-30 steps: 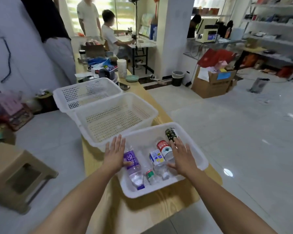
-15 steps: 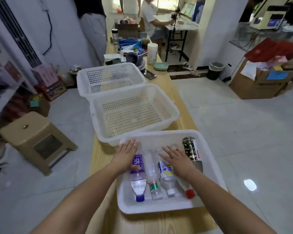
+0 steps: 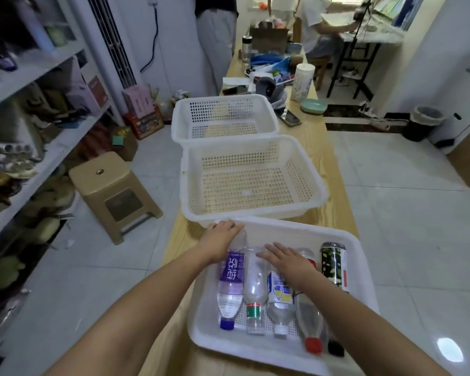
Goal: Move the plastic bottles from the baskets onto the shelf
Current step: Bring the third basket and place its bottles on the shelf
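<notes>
Left hand [image 3: 219, 238] has slid onto the purple-labelled plastic bottle [image 3: 229, 283], fingers draped together; right hand [image 3: 289, 263] lies flat. Nothing lifted yet.

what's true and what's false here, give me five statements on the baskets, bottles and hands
1. The near basket holds bottles lying on their sides. True.
2. The middle basket holds one bottle. False: no bottle shows in it.
3. The purple-label bottle has a red cap. False: its cap is blue.
4. The right hand lies flat on the bottles, fingers straight. True.
5. The left hand lifts a bottle clear of the basket. False: it rests at the basket's far-left corner; every bottle lies inside.
</notes>
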`<state>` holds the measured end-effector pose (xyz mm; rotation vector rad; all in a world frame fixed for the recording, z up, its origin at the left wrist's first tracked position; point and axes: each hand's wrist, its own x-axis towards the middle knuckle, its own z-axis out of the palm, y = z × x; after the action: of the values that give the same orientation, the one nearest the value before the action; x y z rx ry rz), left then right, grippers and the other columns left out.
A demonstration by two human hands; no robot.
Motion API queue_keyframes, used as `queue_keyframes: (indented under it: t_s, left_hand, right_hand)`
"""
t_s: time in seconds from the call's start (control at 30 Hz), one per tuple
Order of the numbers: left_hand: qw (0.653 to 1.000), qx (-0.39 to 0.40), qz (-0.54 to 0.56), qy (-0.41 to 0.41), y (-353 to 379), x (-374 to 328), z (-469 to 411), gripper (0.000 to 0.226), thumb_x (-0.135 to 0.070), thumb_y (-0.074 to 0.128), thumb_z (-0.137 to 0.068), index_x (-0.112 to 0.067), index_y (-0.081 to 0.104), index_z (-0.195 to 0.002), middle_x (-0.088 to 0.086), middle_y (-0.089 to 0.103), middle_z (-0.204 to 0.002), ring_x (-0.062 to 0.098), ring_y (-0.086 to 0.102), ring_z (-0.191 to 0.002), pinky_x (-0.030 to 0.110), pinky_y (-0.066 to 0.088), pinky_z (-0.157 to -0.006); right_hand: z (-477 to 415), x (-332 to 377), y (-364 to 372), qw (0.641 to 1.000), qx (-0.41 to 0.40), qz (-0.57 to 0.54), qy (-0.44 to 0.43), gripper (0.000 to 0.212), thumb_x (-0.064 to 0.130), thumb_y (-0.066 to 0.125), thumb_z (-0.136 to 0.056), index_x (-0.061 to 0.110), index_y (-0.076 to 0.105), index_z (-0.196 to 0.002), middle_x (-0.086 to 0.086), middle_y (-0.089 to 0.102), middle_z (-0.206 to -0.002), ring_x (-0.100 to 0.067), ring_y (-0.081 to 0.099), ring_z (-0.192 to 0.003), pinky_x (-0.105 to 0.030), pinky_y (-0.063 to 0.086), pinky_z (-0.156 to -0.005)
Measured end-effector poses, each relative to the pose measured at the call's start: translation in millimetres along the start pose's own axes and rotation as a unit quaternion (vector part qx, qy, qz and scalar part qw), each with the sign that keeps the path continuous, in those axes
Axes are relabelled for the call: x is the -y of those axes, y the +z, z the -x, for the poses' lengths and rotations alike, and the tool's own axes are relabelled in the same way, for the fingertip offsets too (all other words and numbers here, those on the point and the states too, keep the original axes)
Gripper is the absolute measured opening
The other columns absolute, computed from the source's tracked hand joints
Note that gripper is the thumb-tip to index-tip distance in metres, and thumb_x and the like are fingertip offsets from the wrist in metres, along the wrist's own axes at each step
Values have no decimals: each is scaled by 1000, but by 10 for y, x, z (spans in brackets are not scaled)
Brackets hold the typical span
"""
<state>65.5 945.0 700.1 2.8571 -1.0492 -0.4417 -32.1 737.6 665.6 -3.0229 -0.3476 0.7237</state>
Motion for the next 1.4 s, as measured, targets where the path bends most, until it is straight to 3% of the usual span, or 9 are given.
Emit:
queue_keyframes:
  t_s: [0.1, 0.2, 0.47, 0.63, 0.83, 0.97, 1.13, 1.23, 1.4]
  left_hand:
    - [999, -2, 41, -12, -69, -34, -47, 70, -7, 65, -81, -18, 37, -144, 2, 38, -144, 20, 36, -131, 33, 31, -109]
    - [996, 2, 79, -33, -121, -52, -74, 62, -3, 66, -79, -16, 46, -136, 2, 45, -135, 19, 41, -124, 35, 39, -104]
    - [973, 41, 207, -90, -181, 51, 6, 41, 5, 52, -79, -16, 41, -112, 13, 53, -116, 27, 56, -102, 43, 52, -87]
    - [970, 70, 216, -87, -271, 49, 86, 29, -10, 59, -83, -12, 39, -104, 14, 56, -102, 24, 53, -87, 37, 46, -74]
    - [973, 85, 192, -97, -232, 66, 151, 39, -35, 70, -78, -19, 39, -97, 9, 47, -104, 25, 49, -89, 33, 42, -71]
    - [975, 93, 175, -99, -203, 104, 199, 50, -43, 75, -74, -24, 41, -105, 9, 43, -114, 27, 48, -102, 37, 44, -88]
    - [972, 122, 184, -81, -279, 205, 264, 84, -57, 75, -70, -30, 37, -141, 11, 42, -138, 30, 31, -130, 45, 30, -109]
    - [972, 139, 176, -68, -347, 229, 362, 77, -56, 74, -73, -26, 45, -138, 11, 37, -139, 30, 27, -131, 44, 28, -109]
    - [965, 138, 215, -52, -368, 196, 506, 71, -46, 79, -71, -19, 46, -128, 8, 46, -130, 26, 46, -117, 42, 44, -101]
  right_hand:
    - [-47, 18, -10, 1000, 3, -7, 24, 102, -10, 52, -81, 35, -8, -151, -3, -9, -160, -22, -7, -147, -42, 5, -118]
    - [-85, 42, -2, 999, -4, -9, 39, 106, -7, 59, -77, 35, -6, -150, -8, 3, -159, -27, 3, -147, -43, 10, -118]
    - [-55, 54, -170, 998, 0, 40, 39, 102, 5, 68, -78, 26, 0, -152, -11, 29, -145, -28, 29, -134, -39, 28, -110]
    - [-1, 148, -274, 996, -4, 78, 33, 89, 8, 65, -81, 25, 15, -151, -10, 31, -142, -27, 29, -131, -37, 26, -109]
    - [213, 247, -411, 983, 2, 180, 16, 63, 12, 54, -89, 25, 29, -145, -14, 21, -146, -31, 20, -136, -38, 23, -108]
    - [349, 366, -476, 973, 8, 229, 20, 68, 8, 58, -86, 23, 26, -145, -17, 15, -151, -33, 15, -139, -40, 24, -110]
    - [477, 454, -537, 967, 0, 250, 53, 78, 7, 62, -84, 24, 20, -147, -19, 19, -149, -33, 20, -137, -38, 29, -107]
    - [571, 482, -569, 965, 12, 248, 80, 81, 6, 64, -83, 25, 18, -148, -20, 15, -151, -32, 16, -140, -38, 25, -109]
    - [699, 577, -581, 956, 19, 263, 124, 88, 10, 67, -82, 25, 14, -151, -18, 16, -152, -32, 19, -139, -39, 25, -110]
